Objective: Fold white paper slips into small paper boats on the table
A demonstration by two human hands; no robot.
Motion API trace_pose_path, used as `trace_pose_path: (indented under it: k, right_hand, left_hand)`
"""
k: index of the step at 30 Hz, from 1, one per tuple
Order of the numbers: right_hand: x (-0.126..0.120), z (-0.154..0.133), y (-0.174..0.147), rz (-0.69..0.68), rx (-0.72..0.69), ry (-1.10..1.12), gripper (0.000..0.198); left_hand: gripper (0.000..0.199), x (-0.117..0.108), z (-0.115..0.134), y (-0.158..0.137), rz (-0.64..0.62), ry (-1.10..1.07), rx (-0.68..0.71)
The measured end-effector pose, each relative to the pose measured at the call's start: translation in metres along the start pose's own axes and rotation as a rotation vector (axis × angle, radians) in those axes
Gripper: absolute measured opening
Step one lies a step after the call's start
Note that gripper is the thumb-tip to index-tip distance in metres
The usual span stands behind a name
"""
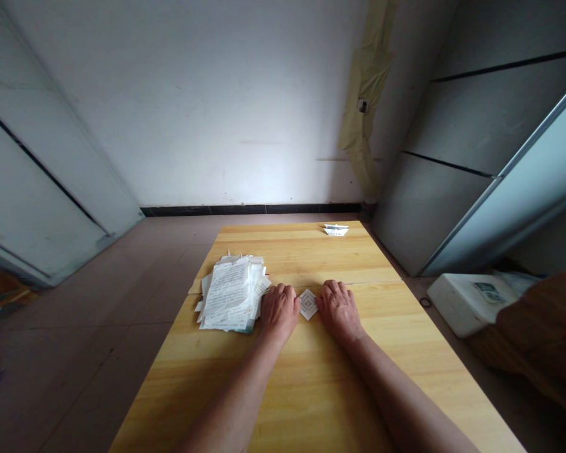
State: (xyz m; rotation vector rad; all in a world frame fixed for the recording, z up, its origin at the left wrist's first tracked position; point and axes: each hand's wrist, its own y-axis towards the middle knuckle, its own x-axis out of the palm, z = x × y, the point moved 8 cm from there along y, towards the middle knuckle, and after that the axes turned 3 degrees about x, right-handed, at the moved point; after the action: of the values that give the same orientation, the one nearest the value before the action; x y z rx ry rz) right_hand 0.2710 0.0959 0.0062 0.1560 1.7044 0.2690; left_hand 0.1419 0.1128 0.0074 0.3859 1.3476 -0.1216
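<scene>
A small folded paper square (308,305) with printing on it lies between my hands, turned so that one corner points toward me. My left hand (280,309) is closed at its left corner, with fingers curled down and the thumb side against the paper. On the opposite corner, my right hand (338,309) is closed in the same way. The undersides of the fingers are hidden from above. Just left of my left hand sits an untidy stack of printed paper sheets (229,292). Near the far edge of the table stands a folded paper boat (336,230).
The wooden table (283,390) has a seam across it. Beyond its far edge is a white wall (240,126) with a taped socket (363,106). Grey cabinet panels (446,157) rise on the right, above a white foam box (466,302) on the floor.
</scene>
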Motion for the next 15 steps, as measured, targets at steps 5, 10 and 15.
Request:
trace_pose_path:
  k: [5,10,15]
  right_hand:
    - [-0.0005,-0.0003,0.0002,0.001,0.006,0.005,0.007]
    - [-0.0037,0.001,0.0,0.013,0.044,0.046,0.003]
    - [-0.0057,0.0016,0.0017,-0.021,0.078,0.074,0.002]
  left_hand:
    - [0.008,0.0003,-0.0006,0.0002,0.028,0.003,-0.003]
    - [0.005,0.0012,-0.0026,-0.0006,0.057,-0.028,-0.012]
    - [0.008,0.0036,-0.0052,-0.0032,0.101,-0.109,0.023]
